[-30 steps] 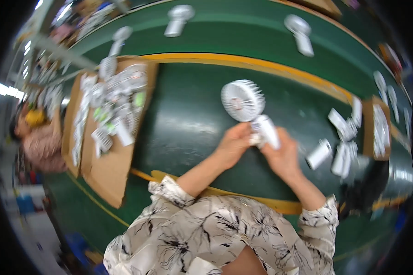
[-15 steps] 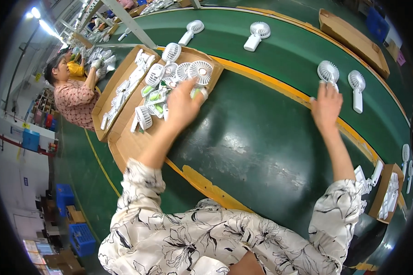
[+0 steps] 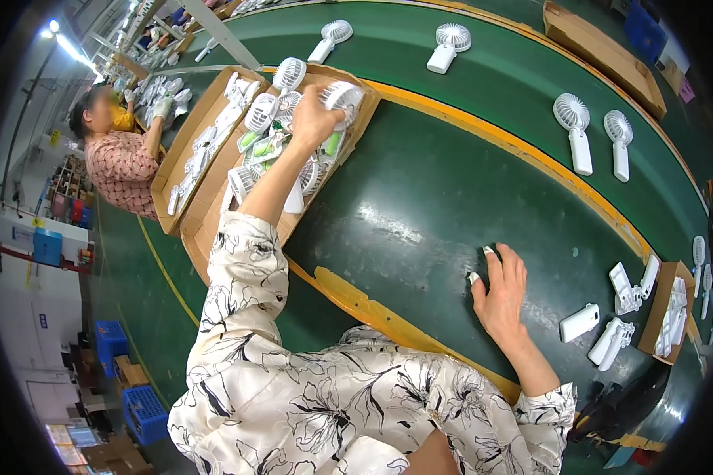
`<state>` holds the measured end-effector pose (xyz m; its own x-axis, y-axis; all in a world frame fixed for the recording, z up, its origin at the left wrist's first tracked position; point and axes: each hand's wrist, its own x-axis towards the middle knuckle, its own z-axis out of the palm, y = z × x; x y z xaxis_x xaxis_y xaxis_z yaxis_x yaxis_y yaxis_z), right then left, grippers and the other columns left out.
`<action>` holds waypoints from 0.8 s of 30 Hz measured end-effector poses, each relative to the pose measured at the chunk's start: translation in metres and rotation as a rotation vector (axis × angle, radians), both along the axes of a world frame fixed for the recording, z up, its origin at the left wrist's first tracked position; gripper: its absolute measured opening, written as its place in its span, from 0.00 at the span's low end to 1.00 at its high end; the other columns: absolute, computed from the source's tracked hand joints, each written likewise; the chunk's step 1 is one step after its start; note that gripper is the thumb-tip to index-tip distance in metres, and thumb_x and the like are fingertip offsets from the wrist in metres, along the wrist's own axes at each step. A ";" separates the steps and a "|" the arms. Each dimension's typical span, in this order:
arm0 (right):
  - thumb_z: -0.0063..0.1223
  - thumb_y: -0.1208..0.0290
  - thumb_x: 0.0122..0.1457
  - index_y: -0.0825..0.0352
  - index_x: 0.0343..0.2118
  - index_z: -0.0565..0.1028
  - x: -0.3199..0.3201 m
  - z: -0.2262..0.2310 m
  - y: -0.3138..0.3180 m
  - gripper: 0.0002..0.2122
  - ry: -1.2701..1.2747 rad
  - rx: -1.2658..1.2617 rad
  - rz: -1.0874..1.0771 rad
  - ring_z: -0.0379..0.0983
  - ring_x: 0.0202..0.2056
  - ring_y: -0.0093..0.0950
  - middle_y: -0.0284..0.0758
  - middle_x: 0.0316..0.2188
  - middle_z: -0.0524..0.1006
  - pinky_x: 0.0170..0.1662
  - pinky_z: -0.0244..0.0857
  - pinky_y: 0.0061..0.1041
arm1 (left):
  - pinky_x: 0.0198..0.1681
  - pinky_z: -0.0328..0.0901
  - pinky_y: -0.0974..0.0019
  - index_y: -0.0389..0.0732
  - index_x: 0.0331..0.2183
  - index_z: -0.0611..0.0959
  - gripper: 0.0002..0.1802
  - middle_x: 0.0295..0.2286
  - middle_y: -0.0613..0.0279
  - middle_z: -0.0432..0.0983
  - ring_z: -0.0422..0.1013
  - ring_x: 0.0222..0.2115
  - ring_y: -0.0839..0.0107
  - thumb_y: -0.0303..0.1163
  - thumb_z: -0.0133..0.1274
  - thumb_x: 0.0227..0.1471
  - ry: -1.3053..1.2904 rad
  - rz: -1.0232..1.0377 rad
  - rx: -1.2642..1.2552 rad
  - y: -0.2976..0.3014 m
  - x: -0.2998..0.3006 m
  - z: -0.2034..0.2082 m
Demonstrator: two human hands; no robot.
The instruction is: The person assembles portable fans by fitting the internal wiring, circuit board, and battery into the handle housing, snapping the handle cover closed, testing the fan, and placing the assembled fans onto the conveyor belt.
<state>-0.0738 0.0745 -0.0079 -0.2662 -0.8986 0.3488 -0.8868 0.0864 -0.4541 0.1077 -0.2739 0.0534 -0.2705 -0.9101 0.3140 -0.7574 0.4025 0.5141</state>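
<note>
Up at eleven o'clock, the white handheld fan (image 3: 342, 96) lies in the cardboard tray (image 3: 214, 214), with the left hand (image 3: 315, 119) closed around its head. Toward four o'clock, the right hand (image 3: 501, 297) rests flat on the green table (image 3: 420, 198), fingers slightly apart, white handle parts (image 3: 602, 328) just beyond it.

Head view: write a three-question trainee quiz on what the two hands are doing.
1. True or false: the left hand reaches into a cardboard tray of white fan parts.
2. The right hand rests on: A) a cardboard box, B) the dark green table, C) a blue crate?
3. How many finished handheld fans lie together on the belt beyond the yellow stripe, to the right?

Key: 1 true. 2 B, palm down, fingers spread. 3 two, side by side.
</note>
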 end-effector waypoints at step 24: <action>0.58 0.73 0.43 0.71 0.50 0.60 -0.062 0.000 0.040 0.29 -1.240 -0.299 -0.383 0.66 0.43 0.24 0.35 0.41 0.69 0.47 0.59 0.22 | 0.52 0.54 0.62 0.37 0.49 0.66 0.40 0.48 0.52 0.59 0.57 0.50 0.57 0.28 0.60 0.28 0.324 -0.971 0.356 0.235 -0.094 -0.047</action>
